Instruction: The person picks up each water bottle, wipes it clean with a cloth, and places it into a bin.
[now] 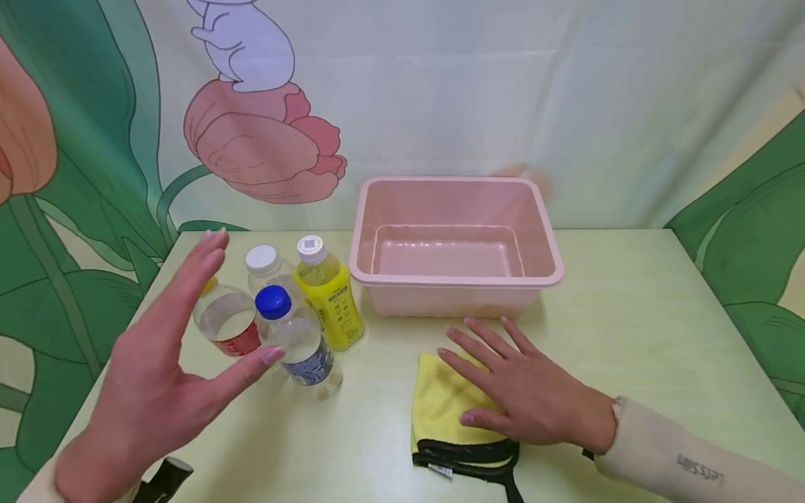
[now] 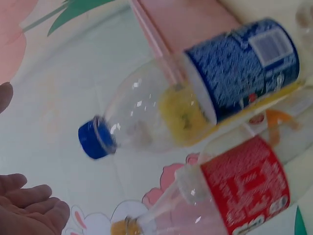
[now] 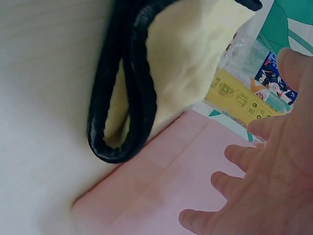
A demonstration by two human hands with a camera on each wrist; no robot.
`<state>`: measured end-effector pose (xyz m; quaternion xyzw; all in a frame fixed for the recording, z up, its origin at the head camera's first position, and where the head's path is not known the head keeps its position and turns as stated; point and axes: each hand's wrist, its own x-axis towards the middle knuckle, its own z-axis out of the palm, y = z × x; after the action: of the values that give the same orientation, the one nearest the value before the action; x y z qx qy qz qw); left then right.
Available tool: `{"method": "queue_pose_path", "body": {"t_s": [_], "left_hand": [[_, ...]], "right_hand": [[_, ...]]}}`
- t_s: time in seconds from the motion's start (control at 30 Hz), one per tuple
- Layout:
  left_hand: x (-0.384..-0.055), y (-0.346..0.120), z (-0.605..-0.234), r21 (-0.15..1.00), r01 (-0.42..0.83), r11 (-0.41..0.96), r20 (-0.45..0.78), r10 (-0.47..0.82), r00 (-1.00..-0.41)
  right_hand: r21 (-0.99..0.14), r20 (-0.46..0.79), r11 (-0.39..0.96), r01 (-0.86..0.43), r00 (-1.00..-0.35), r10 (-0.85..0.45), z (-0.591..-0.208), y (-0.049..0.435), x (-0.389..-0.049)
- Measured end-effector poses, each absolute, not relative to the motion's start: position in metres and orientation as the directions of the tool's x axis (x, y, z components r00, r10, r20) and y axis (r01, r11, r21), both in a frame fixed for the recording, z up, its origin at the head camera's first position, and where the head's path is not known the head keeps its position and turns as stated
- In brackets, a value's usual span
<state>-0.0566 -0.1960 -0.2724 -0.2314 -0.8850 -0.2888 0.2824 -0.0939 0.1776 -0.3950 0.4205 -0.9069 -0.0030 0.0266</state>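
My left hand (image 1: 160, 377) hovers at the left with thumb and fingers spread wide, near a group of plastic bottles and holding none. Closest to its thumb stands a clear bottle with a blue cap and blue label (image 1: 308, 360). Beside that are a red-labelled bottle (image 1: 240, 341), a white-capped clear bottle (image 1: 261, 260) and a yellow-labelled bottle (image 1: 339, 307). Over a folded yellow cloth (image 1: 434, 405) with black edging, my right hand (image 1: 534, 395) is stretched out with fingers apart. Whether it touches the cloth, I cannot tell.
A pink plastic basin (image 1: 455, 283) stands at the back middle of the pale table (image 1: 629, 314), with nothing inside it. Behind the table hangs a printed curtain (image 1: 428, 105) with flowers and leaves.
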Motion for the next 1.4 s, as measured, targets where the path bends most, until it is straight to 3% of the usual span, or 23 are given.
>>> {"method": "queue_pose_path", "body": {"t_s": [0.23,0.37,0.6,1.03,1.4], "left_hand": [[-0.055,-0.182,-0.288,0.48,0.534,0.696,0.496,0.288,-0.82],[-0.055,-0.174,-0.293,0.53,0.441,0.725,0.413,0.234,-0.88],[-0.057,-0.167,-0.301,0.6,0.311,0.737,0.32,0.135,-0.938],[-0.065,-0.17,-0.314,0.615,0.29,0.733,0.356,0.069,-0.932],[-0.07,-0.17,-0.313,0.608,0.332,0.721,0.395,0.088,-0.914]], "right_hand": [[-0.021,-0.045,0.667,-0.745,-0.666,-0.745,-0.4,0.178,-0.092],[-0.032,-0.064,0.672,-0.74,-0.669,-0.74,-0.403,0.178,-0.091],[-0.07,-0.102,0.668,-0.741,-0.661,-0.743,-0.414,0.172,-0.088],[-0.119,-0.213,0.664,-0.738,-0.635,-0.743,-0.43,0.165,-0.086],[-0.132,-0.146,0.678,-0.723,-0.662,-0.735,-0.435,0.159,-0.089]]}}
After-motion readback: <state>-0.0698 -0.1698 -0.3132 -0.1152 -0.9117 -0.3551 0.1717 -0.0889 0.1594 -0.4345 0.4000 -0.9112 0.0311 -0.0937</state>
